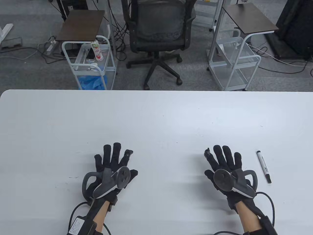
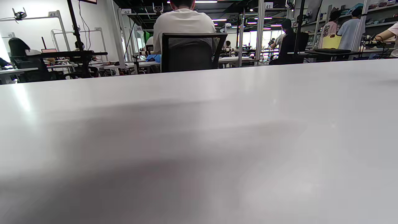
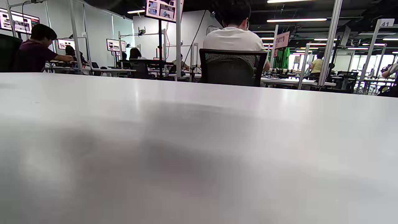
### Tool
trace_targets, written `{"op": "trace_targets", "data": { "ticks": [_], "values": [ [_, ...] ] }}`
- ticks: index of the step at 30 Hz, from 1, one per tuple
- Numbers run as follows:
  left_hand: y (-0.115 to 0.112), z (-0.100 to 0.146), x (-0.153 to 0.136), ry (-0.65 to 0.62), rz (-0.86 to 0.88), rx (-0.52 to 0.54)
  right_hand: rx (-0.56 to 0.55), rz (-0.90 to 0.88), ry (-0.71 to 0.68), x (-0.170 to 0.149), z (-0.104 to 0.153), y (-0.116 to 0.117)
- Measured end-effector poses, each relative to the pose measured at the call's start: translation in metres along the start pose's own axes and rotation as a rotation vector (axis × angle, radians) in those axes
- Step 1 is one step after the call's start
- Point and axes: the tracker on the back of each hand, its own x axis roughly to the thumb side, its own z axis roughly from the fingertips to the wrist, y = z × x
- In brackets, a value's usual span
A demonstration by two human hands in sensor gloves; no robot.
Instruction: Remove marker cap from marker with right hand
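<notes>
A white marker (image 1: 263, 166) with black ends lies on the white table (image 1: 156, 117), just right of my right hand, with its cap on. My right hand (image 1: 223, 159) rests flat on the table with fingers spread, holding nothing, a short gap left of the marker. My left hand (image 1: 115, 159) also rests flat with fingers spread, empty, at the table's front left. Neither wrist view shows fingers or the marker, only bare table top.
Beyond the table's far edge stand a black office chair (image 1: 159, 31) and two white wire carts (image 1: 90, 66) (image 1: 234, 66). Cables (image 1: 271, 205) trail from both wrists at the front edge.
</notes>
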Motion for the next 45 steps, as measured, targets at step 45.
{"op": "trace_targets", "data": {
  "ticks": [45],
  "values": [
    [0.004,0.002,-0.005,-0.015,0.079,-0.006,-0.088,0.092,0.438,-0.070,-0.001,-0.079]
  ]
}}
